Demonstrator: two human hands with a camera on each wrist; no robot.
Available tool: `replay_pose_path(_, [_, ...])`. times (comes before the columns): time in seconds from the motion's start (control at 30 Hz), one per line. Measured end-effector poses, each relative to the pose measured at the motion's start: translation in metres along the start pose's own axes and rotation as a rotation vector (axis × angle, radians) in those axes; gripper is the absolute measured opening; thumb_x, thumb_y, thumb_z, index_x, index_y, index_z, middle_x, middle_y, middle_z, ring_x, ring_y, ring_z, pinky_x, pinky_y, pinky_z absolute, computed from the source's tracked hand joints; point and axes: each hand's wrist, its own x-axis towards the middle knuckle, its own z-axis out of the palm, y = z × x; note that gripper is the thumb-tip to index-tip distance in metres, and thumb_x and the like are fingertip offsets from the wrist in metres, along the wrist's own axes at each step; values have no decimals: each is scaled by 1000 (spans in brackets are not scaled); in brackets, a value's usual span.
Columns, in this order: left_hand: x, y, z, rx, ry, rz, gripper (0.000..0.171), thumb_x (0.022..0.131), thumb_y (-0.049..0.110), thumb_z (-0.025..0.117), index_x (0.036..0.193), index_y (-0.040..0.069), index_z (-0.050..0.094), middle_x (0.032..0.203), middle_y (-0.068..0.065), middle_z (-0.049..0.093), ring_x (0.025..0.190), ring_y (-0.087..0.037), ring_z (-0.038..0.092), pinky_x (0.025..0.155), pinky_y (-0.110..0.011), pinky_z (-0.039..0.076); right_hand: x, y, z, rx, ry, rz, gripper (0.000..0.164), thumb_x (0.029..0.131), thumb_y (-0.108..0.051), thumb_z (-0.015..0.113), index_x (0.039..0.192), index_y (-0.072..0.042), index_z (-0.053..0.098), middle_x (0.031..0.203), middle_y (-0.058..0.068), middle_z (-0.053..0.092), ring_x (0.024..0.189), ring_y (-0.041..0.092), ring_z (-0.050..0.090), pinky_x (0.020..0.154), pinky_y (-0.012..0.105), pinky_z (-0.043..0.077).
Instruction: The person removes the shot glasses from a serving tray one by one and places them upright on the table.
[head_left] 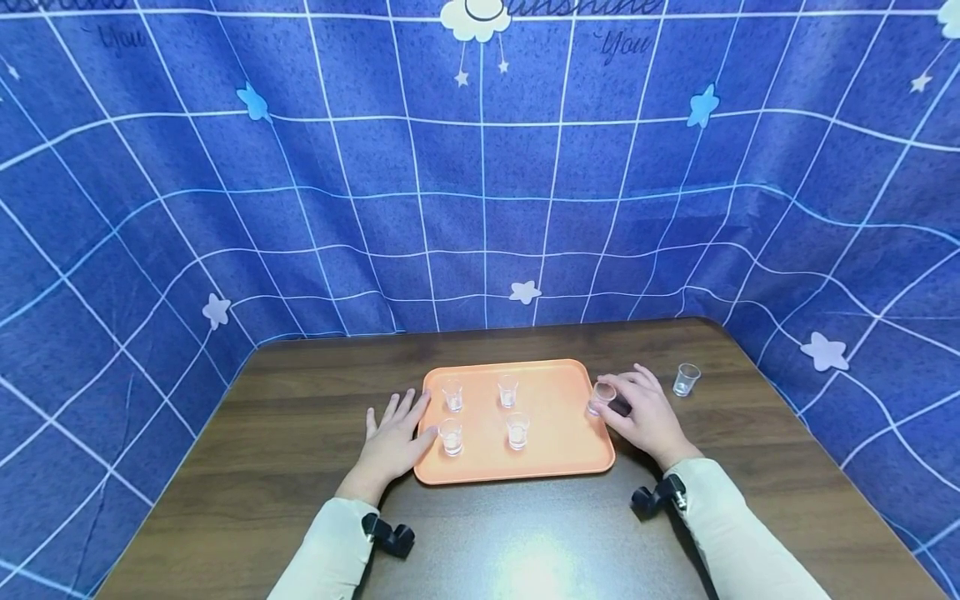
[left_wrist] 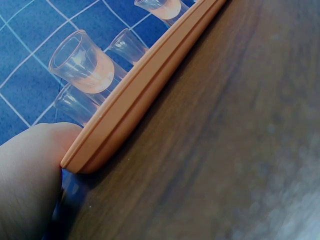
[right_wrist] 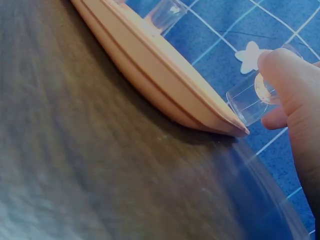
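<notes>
Held glass: I see it pinched between the thumb and fingers of the right hand, at the right edge of the orange tray; whether it touches the rim, I cannot tell.
Left hand: fingers spread, thumb over the tray's left rim.
Four glasses: upright, two by two, left and middle of tray.
Room: bare tray surface between held glass and nearest pair.
Outlying glass: on wooden table, beyond right hand, near the table's right edge.
</notes>
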Motion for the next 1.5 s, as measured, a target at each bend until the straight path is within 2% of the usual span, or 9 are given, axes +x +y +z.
replay_pose_path(0.27, [0,-2,1,-2,-2,1,71,101,57,44,162,24,26,168,-11,20,154,-39,10,115,-71,-6,-1,8,-2,-16,40,14,45,73,-24,86,110,-3,74,96,9,74,93,30,66,113,54,32])
replay_pose_path(0.63, [-1,-2,3,-9,12,8,72,101,59,42,161,23,29,167,-13,23,154,-41,12,114,-71,-5,-1,21,-10,-98,22,25,47,73,-25,85,112,-3,72,92,11,74,93,33,66,110,58,32])
replay_pose_path(1.13, [-1,2,-1,2,-3,2,71,102,55,45,162,25,26,167,-11,21,154,-40,11,115,-71,-5,-1,34,-18,-176,1,48,47,76,-31,81,113,-4,72,88,10,75,96,34,65,111,61,31])
replay_pose_path(1.3, [-2,2,-1,2,-8,0,71,102,56,44,162,25,25,168,-11,20,154,-39,10,115,-71,-5,-2,36,-20,-190,1,46,47,74,-29,82,112,-4,73,89,11,75,94,35,65,108,63,32])
replay_pose_path(1.5, [-1,2,-1,6,-4,-2,71,102,56,45,162,24,26,167,-11,21,154,-39,10,115,-71,-4,-2,38,-23,-216,-24,86,47,76,-32,82,113,-5,72,95,16,75,96,37,65,111,62,30])
